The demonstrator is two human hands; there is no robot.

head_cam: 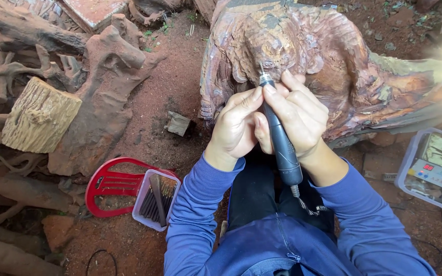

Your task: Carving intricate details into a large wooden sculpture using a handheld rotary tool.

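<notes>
Reddish carved wood block [303, 56], worked with a handheld rotary tool [281, 138].

Bare earth lies open left of the block; a clear tray of bits [155, 199] and a red plastic seat [109, 185] sit lower left, a control box [436, 171] at the right edge. Right hand [297, 115] and left hand [236, 125] both wrap closed around the tool, its tip apparently touching the carving; the cord is cut off below.

A small red-lit display [428, 167] is seen on a grey control unit [437, 175] inside a clear plastic box [404, 171] at the right edge of the frame.
</notes>
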